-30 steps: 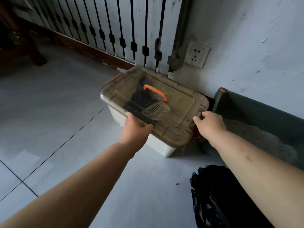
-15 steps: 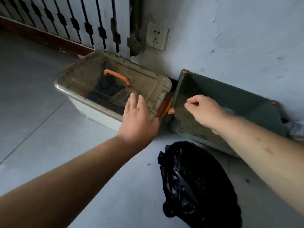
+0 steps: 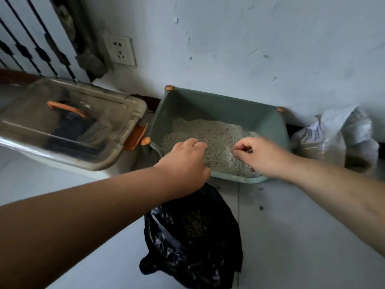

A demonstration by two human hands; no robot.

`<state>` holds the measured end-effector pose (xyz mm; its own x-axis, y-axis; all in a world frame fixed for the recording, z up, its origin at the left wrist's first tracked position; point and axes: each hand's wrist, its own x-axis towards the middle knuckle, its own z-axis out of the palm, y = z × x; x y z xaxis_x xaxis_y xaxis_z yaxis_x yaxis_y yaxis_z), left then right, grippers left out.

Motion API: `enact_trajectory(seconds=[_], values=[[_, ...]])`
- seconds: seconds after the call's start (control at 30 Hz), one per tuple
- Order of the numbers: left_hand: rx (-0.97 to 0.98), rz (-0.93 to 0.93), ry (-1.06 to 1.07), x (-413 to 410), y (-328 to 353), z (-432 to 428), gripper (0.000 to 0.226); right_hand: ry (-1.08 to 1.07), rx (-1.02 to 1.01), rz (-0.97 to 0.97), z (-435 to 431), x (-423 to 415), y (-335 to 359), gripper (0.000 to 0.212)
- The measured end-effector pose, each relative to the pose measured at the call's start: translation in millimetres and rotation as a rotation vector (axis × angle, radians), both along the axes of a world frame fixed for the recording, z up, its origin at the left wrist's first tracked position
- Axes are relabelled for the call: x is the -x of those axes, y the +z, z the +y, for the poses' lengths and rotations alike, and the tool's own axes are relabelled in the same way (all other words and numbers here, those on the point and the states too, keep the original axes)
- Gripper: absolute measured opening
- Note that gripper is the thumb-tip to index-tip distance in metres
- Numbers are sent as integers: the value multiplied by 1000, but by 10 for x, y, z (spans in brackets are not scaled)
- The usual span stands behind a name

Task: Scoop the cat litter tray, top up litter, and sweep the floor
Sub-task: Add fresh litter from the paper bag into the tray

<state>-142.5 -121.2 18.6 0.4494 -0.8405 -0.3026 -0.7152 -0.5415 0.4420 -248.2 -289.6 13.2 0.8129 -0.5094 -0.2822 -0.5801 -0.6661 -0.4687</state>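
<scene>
A green litter tray (image 3: 218, 106) stands on the floor against the wall, holding pale grey litter (image 3: 212, 132). My left hand (image 3: 185, 163) rests over the tray's front left rim with its fingers curled down out of sight. Over the litter near the front right rim, my right hand (image 3: 261, 156) has its fingers curled in, and nothing shows in them. A grey slotted scoop (image 3: 93, 135) lies inside the lidded storage box (image 3: 120, 105) to the left of the tray. An open black rubbish bag (image 3: 193, 236) sits on the floor just in front of the tray.
The storage box has an orange handle (image 3: 66, 108) and an orange latch (image 3: 135, 136) next to the tray. A pale plastic sack (image 3: 333, 138) leans on the wall to the right. A wall socket (image 3: 119, 51) is above. Dark crumbs (image 3: 260, 207) dot the tiled floor.
Both hands left the storage box lid and moved right to the litter tray. The view swung right with them, bringing the tray to the middle.
</scene>
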Motion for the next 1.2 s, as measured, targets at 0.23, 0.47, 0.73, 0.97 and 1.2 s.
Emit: enact_trajectory(seconds=[0.23, 0.47, 0.73, 0.97, 1.2], values=[[-221, -3, 16, 434, -271, -397, 49, 58, -219, -17, -276, 726, -473, 14], [-225, 81, 87, 1042, -385, -981, 41, -98, -423, -156, -680, 1277, -789, 14], [-222, 81, 81, 1427, -241, -1619, 41, -410, -453, -308, -1175, 1991, -807, 7], [12, 203, 104, 1665, -112, -2248, 38, -626, -31, -538, -1755, 2402, -476, 10], [33, 356, 32, 1918, -62, -2966, 62, -490, 350, -54, -2473, 2122, -856, 38]])
